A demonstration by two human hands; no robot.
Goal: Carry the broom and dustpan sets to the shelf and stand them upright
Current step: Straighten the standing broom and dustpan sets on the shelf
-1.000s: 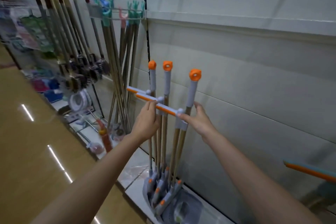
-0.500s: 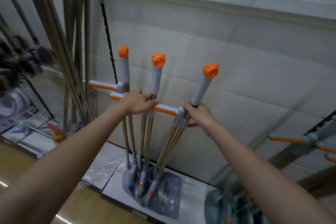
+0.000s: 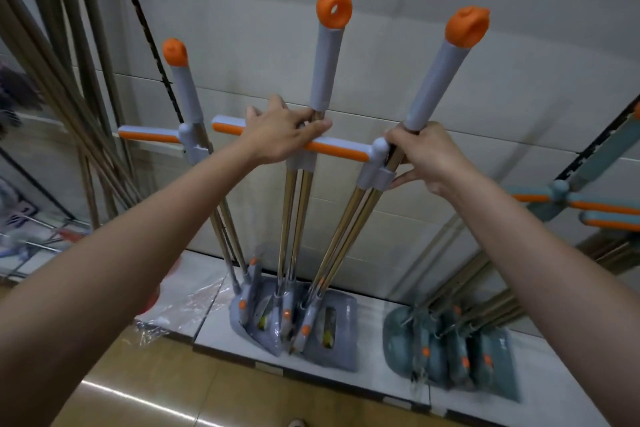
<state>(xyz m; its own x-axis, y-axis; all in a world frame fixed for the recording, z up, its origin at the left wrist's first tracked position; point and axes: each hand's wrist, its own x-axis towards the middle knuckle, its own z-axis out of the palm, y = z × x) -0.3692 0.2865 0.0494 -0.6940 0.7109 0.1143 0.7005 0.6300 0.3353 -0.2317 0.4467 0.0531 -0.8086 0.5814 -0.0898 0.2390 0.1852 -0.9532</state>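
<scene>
On the shelf (image 3: 346,362), three grey sets (image 3: 298,315) stand against the wall. Left hand (image 3: 277,135) curls over the middle set's crossbar (image 3: 332,148); right hand (image 3: 424,158) grips the rightmost, tilted pole (image 3: 360,218). Straightening seemingly remains; teal sets (image 3: 450,357) lean alongside.

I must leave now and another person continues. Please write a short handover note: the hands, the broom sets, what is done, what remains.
Left hand grips the middle set at its crossbar.
Right hand grips the right set below its grey grip.
Left set stands free; nobody holds it.
All three have their dustpans on the shelf, handles leaning apart.
Done: sets are on the shelf.
Left: straighten the two held sets, then let go.
</scene>
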